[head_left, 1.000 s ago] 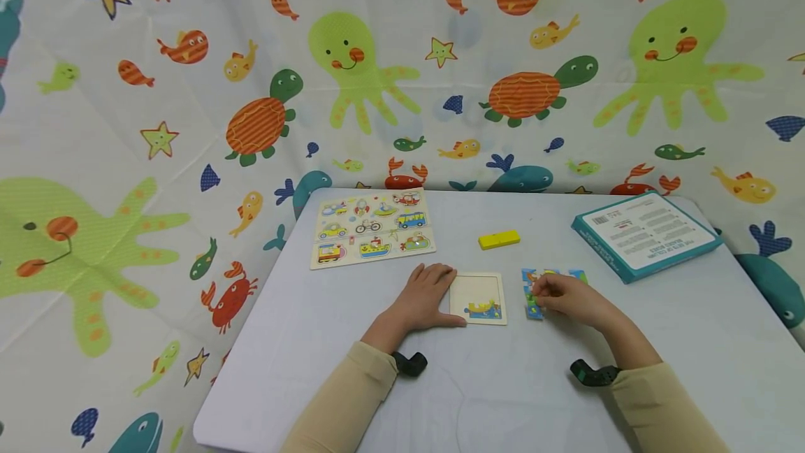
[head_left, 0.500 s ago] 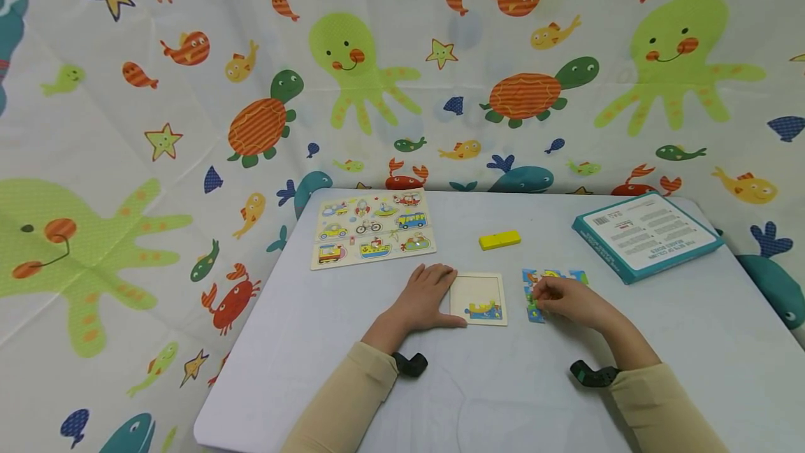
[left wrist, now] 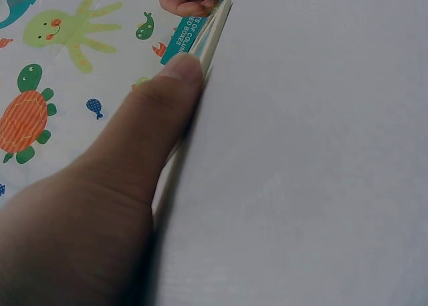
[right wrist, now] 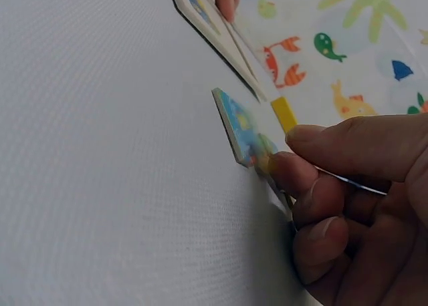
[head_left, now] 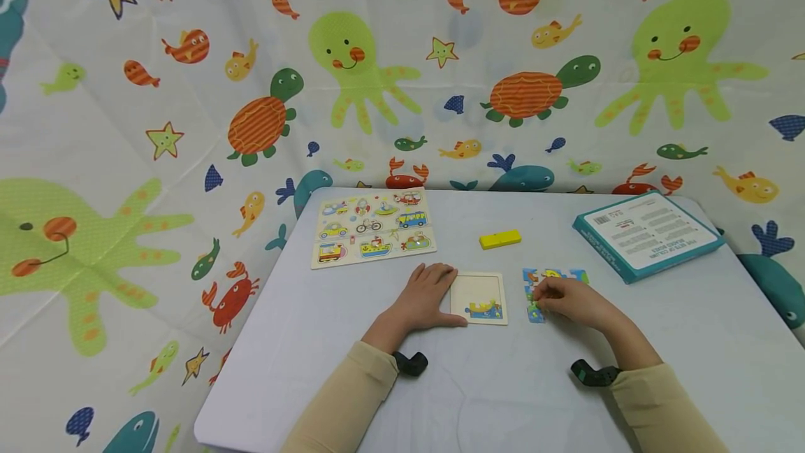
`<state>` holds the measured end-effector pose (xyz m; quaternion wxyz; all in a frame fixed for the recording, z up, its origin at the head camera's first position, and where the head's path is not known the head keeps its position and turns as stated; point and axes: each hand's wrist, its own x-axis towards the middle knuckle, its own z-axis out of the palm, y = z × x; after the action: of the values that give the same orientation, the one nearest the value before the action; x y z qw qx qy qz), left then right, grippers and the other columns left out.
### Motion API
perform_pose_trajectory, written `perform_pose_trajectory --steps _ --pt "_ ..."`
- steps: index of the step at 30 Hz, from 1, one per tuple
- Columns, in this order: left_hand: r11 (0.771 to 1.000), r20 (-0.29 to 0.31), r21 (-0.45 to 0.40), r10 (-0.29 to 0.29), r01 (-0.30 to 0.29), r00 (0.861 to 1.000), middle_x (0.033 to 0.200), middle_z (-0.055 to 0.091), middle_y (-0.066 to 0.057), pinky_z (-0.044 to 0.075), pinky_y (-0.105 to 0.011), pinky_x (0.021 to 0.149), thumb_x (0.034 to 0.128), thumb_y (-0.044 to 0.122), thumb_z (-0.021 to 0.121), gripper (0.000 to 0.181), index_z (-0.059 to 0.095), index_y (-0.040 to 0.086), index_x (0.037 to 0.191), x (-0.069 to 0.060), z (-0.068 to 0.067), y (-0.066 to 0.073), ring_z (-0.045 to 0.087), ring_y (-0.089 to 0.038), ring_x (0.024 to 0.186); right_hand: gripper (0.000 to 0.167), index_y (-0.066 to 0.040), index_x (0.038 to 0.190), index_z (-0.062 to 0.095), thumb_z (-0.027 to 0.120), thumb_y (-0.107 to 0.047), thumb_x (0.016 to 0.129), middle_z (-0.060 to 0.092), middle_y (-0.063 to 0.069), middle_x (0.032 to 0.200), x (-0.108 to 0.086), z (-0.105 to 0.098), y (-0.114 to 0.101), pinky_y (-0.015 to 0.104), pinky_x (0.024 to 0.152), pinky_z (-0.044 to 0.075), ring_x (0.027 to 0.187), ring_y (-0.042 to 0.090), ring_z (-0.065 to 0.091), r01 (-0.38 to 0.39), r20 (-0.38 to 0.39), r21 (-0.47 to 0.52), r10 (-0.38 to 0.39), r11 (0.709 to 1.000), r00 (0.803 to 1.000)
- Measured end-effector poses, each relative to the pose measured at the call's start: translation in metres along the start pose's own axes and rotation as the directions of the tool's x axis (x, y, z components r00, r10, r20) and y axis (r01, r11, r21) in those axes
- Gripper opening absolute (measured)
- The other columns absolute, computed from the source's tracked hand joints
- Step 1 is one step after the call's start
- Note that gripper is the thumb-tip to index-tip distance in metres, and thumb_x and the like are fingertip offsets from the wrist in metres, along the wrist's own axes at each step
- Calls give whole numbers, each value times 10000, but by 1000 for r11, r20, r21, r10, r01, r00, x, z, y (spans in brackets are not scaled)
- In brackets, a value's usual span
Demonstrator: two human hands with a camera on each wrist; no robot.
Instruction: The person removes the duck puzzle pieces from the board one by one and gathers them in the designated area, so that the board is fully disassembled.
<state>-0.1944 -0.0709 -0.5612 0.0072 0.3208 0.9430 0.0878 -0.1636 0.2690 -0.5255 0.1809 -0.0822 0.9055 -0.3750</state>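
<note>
My left hand lies spread along the left side of a square wooden puzzle tray, its thumb on the tray's near edge. Joined jigsaw pieces, yellow and blue, fill the tray's lower right corner. Right of the tray, loose jigsaw pieces lie on the table. Over them my right hand has curled fingers, thumb and index finger pinching at a jigsaw piece partly hidden by the fingertips. Another blue piece lies just beyond these fingers in the right wrist view.
A wooden vehicle picture board lies at the back left of the white table. A yellow block sits behind the tray. At the back right is a teal box. A sea-animal curtain hangs behind the table.
Since the first frame my right hand has shifted very slightly right, and the lower left loose piece has slid slightly toward me. My left hand and the tray stay in place.
</note>
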Motion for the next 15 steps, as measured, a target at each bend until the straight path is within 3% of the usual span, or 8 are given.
perform_pose_trajectory --steps 15 --pt "1000 -5 6 4 -4 1000 1553 339 36 120 -469 1252 733 887 496 1097 300 199 1565 0 -1 0 260 -163 1476 164 -155 1032 652 647 -302 958 613 47 947 -1 -6 -8 281 617 467 765 195 540 24 -41 -16 -25 1000 999"
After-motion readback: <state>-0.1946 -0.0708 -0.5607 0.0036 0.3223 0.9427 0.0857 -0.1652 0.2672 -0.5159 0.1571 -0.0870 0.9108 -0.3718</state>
